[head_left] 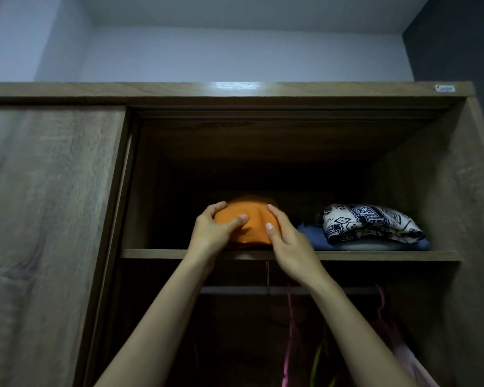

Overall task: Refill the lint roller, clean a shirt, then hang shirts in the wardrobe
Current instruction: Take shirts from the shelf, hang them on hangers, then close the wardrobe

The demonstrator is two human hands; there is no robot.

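Note:
A folded orange garment [252, 223] lies on the upper shelf [157, 254] of the open wooden wardrobe [444, 191]. My left hand [211, 233] grips its left side, thumb on the front and fingers curled over the top. My right hand [288, 241] holds its right side, with the thumb on the front of the cloth. Below the shelf runs a hanging rail [333, 290] with pink hangers [291, 331] and a green hanger [319, 358]. No lint roller is in view.
To the right on the same shelf sits a black-and-white patterned cloth [372, 223] on top of a folded blue one [313, 237]. The sliding door [48, 219] covers the wardrobe's left half. A pale pink garment [411, 361] hangs low at the right.

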